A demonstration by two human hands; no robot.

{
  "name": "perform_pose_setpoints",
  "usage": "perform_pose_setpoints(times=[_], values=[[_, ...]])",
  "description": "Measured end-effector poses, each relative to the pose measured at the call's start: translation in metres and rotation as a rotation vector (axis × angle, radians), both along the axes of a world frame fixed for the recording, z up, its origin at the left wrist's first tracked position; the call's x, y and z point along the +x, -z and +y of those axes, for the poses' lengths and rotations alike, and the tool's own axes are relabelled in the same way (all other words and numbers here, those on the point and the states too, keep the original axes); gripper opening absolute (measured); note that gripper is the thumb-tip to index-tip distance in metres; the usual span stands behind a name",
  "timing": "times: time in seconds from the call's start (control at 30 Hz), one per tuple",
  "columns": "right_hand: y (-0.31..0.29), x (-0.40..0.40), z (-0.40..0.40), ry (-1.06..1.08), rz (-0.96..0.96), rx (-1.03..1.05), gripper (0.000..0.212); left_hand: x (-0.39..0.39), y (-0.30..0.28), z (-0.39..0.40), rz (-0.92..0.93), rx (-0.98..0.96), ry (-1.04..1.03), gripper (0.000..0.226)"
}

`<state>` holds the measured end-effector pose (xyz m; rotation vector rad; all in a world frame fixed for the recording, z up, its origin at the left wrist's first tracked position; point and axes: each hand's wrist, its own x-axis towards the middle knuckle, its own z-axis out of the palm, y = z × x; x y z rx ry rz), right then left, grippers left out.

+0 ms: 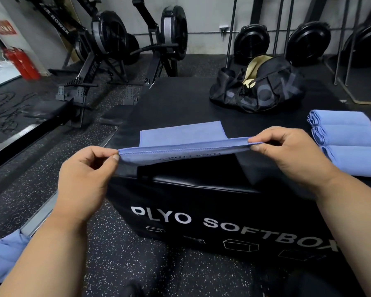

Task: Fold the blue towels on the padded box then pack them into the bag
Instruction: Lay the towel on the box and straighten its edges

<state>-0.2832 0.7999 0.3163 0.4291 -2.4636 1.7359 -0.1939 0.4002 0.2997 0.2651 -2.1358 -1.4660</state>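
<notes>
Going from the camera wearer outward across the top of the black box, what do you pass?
Near to far: towel being folded, pinched by the left hand and right hand → open black bag → rowing machines against the wall.

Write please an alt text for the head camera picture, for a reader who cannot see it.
Two bare hands, left hand and right hand, pinch the near edge of a blue towel lifted above a black padded box. Three folded towels lie on the box at right, an open black bag behind them.
</notes>
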Motion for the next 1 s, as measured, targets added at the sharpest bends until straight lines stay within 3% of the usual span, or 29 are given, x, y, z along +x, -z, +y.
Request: perform_pose_setpoints(times=[0.1, 0.33, 0.6, 0.73, 1.0], values=[[-0.018, 0.014, 0.004, 0.000, 0.039, 0.004, 0.019, 0.015, -0.019, 0.008, 0.045, 0.005, -0.020, 0.006], [-0.067, 0.053, 0.004, 0.027, 0.164, -0.099, 0.021, 0.060, -0.079, 0.026, 0.152, 0.068, -0.063, 0.023], [-0.135, 0.113, 0.007, 0.039, 0.276, -0.206, 0.023, 0.128, -0.131, 0.025, 0.222, 0.175, -0.047, 0.019], [-0.160, 0.138, 0.013, -0.010, 0.180, -0.330, 0.025, 0.161, -0.143, 0.028, 0.168, 0.194, 0.018, 0.019], [-0.151, 0.174, 0.011, -0.244, -0.135, -0.458, 0.023, 0.199, -0.145, 0.028, -0.001, 0.527, 0.152, 0.033]])
